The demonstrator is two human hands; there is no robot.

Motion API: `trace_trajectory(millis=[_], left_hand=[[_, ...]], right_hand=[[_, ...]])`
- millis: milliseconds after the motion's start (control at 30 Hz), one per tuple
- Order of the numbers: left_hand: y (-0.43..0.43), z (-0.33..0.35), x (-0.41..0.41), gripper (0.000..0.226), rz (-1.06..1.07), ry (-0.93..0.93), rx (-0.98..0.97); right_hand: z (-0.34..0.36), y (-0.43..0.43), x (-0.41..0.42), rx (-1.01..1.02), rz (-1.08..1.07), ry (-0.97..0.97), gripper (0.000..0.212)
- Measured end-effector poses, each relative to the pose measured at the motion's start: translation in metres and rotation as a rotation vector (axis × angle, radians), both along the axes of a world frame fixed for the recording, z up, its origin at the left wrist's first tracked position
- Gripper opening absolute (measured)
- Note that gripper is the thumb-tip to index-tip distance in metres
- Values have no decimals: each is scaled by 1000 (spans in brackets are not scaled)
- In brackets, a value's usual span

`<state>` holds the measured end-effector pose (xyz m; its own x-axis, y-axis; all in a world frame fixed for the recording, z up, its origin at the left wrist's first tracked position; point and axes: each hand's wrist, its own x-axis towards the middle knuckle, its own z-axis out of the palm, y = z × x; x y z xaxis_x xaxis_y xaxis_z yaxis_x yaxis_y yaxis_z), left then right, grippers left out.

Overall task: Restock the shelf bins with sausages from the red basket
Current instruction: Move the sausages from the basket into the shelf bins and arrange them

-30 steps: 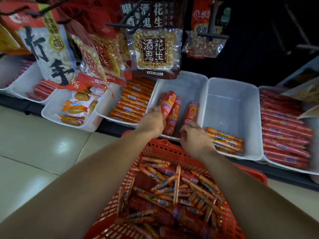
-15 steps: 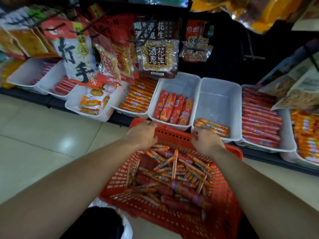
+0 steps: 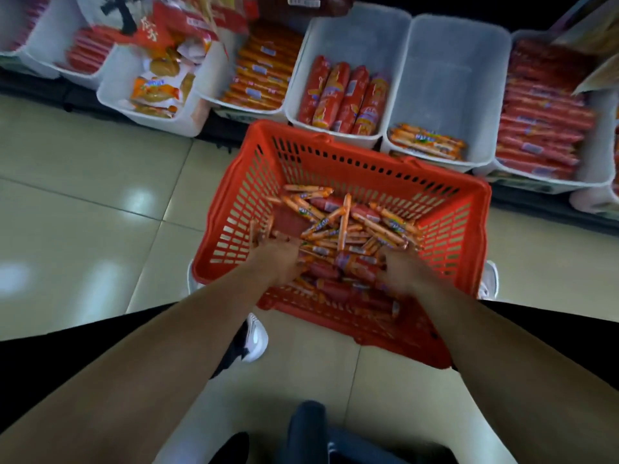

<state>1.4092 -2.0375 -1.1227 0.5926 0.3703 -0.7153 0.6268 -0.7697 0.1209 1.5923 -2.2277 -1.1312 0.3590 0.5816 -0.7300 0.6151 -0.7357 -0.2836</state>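
The red basket (image 3: 368, 155) stands on the floor in front of the shelf, holding a heap of thin orange sausages (image 3: 341, 222) over thick red ones (image 3: 360, 267). My left hand (image 3: 281, 259) and my right hand (image 3: 402, 272) are both down in the near side of the heap, fingers among the sausages; motion blur hides whether they grip any. Just beyond the basket, one white bin (image 3: 335, 127) holds thick red sausages (image 3: 338, 92). The bin to its right (image 3: 452, 72) has only a few thin orange sausages (image 3: 425, 142) at its front.
More white bins line the shelf: orange sausages (image 3: 261, 72), red sausages (image 3: 542, 112) at right, snack packets (image 3: 157, 88) and red sausages (image 3: 87, 51) at left. Hanging packets (image 3: 187, 18) overlap the top. My shoe (image 3: 251, 343) sits by the basket's near left corner on the tiled floor (image 3: 83, 195).
Both hands left the bin of thick red sausages, passed the basket's far rim and dropped into the sausage heap. The view tilted down and pulled back.
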Motion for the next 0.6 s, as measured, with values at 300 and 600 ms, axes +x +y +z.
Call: trace_trajectory(millis=[300,600], left_hand=[[8,-49,19,61,-18,14,-48],[17,-69,23,83,58,216,-167]], right_hand=[[-66,-8,-7,-135,107,70,86],[-74,-9,-4,-119,83,130,78]])
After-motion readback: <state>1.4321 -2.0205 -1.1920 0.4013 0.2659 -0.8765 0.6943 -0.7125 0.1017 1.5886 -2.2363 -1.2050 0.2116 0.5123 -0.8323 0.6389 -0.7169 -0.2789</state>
